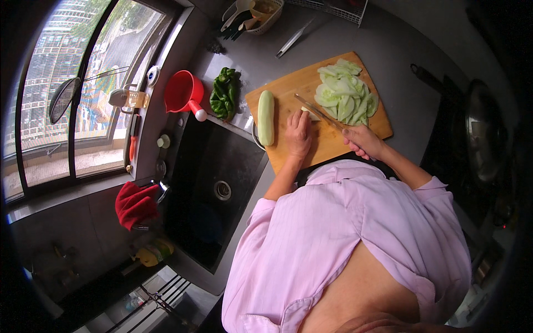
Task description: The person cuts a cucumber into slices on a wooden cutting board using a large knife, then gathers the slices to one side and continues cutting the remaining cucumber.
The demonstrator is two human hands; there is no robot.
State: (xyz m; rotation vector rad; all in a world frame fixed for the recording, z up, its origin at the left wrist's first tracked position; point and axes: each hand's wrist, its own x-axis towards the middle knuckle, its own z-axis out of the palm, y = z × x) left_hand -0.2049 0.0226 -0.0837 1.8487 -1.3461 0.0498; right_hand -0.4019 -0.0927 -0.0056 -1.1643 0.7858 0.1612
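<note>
On a wooden cutting board [287, 154], my left hand [299, 132] rests with its fingertips on a pale piece of peeled vegetable [311, 114], mostly hidden by the fingers and the blade. My right hand [363, 140] is closed around the handle of a kitchen knife [318, 111], whose blade lies slantwise just beyond my left fingertips. A heap of thin, pale green vegetable slices [346, 93], likely cucumber, sits to the right of the blade. One whole peeled cucumber [266, 118] lies along the left side of the board.
Left of the board are green peppers [225, 95], a red plastic dipper [183, 92] and a dark sink [208, 183] with a red cloth [136, 205] over its faucet. A peeler-like tool [291, 43] and a utensil basket [266, 25] are behind. A lidded pan [483, 133] stands right.
</note>
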